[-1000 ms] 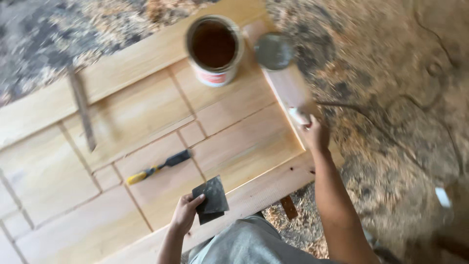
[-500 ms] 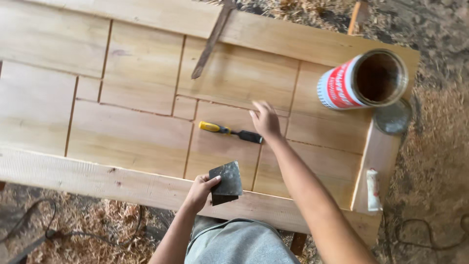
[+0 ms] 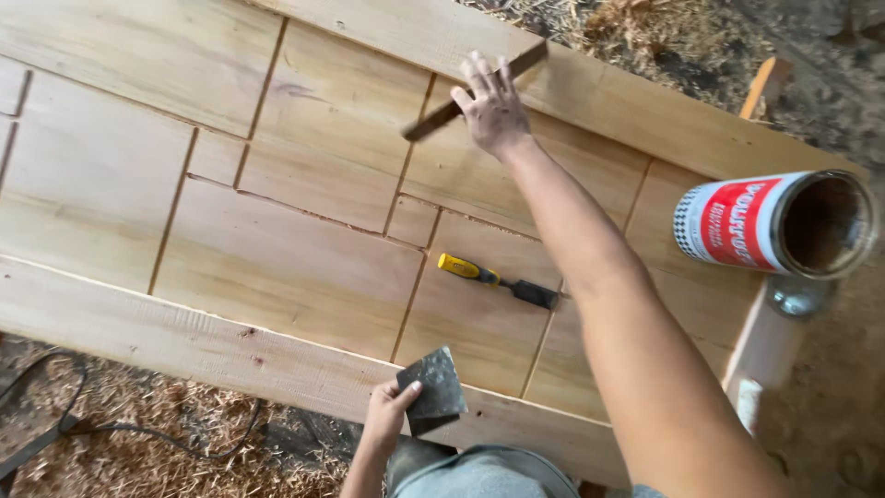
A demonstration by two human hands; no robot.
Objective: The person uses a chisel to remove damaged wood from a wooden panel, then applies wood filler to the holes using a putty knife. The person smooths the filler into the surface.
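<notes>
A pale wooden panelled door (image 3: 277, 184) lies flat under me. My right hand (image 3: 493, 106) reaches across to its far side and rests with spread fingers on a thin dark wooden stick (image 3: 433, 118) that lies slanted there. My left hand (image 3: 392, 410) stays at the near rail and grips a dark grey, flat scraper piece (image 3: 433, 389). Between my arms a chisel with a yellow handle and dark blade (image 3: 498, 279) lies on a panel.
An open red and white tin (image 3: 779, 224) of dark liquid stands at the door's right end, its round lid (image 3: 797, 297) beside it. Wood shavings and a dark cable (image 3: 138, 433) cover the ground at the near left. An orange wooden piece (image 3: 765, 85) sticks up at the far right.
My right hand has travelled from the right end of the door, past the chisel, up to the dark stick. The view has swung round. My left hand keeps its hold on the scraper piece.
</notes>
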